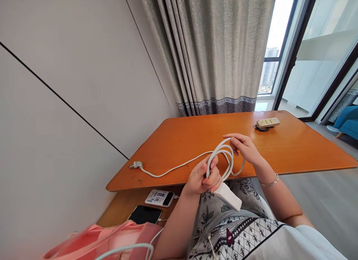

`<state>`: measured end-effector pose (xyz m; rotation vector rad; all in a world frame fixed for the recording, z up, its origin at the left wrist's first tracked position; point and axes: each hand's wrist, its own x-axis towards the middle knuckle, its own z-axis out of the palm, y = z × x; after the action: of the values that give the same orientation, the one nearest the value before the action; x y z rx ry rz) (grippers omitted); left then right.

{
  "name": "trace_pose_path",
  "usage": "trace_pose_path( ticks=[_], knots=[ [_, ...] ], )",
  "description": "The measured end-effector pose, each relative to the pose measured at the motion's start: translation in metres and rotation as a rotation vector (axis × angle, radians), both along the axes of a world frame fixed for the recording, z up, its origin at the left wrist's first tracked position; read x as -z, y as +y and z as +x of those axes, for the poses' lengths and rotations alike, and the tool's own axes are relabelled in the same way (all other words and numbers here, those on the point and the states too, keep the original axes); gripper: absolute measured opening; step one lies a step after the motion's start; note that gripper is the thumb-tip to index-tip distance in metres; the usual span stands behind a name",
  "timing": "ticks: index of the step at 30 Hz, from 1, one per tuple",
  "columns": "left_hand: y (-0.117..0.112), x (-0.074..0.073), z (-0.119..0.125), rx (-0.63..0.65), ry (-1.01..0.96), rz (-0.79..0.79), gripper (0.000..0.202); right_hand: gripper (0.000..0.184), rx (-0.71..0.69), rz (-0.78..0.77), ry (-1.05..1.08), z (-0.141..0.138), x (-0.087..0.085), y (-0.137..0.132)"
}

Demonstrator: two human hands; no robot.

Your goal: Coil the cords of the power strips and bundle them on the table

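Observation:
My left hand [204, 177] is closed round a looped white cable [232, 161], just over the table's front edge. A white block-shaped unit [228, 197] hangs beneath that hand, above my lap; I cannot make out sockets on it. My right hand [242, 145] pinches the upper right of the loops between thumb and fingers, the index finger stretched across the cable. From the loops one length runs left over the tabletop to a white plug [137, 165] near the table's left end. Another stretch droops below my right hand.
A cream power strip [267, 122] with a dark cord lies at the back right of the orange wooden table [179, 137]. On a lower surface at left are a white power bank [160, 198], a black phone [147, 214] and a pink bag [112, 239]. Curtains hang behind.

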<state>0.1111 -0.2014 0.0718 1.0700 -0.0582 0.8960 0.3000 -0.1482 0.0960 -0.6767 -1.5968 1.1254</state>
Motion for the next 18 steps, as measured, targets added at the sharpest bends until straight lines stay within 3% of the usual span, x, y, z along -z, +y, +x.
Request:
trace_pose_path(
  ticks=[4,7,9,14,18],
  knots=[
    [0.000,-0.009,-0.002,-0.160,-0.142,-0.141,0.034,0.062,-0.146,-0.149,0.047,-0.005,0.019,-0.006],
    [0.001,-0.021,-0.007,-0.332,-0.262,-0.228,0.030,0.062,-0.165,-0.157,-0.037,-0.004,0.040,-0.011],
    [0.002,-0.028,-0.014,-0.421,-0.348,-0.277,0.027,0.059,-0.070,-0.057,-0.147,-0.001,0.054,-0.013],
    [0.010,-0.037,-0.033,-0.550,-0.512,-0.357,0.025,0.048,0.356,0.343,-0.374,0.016,0.074,-0.017],
    [0.011,-0.035,-0.031,-0.602,-0.450,-0.362,0.027,0.045,0.404,0.465,-0.527,0.022,0.071,-0.026]
  ],
)
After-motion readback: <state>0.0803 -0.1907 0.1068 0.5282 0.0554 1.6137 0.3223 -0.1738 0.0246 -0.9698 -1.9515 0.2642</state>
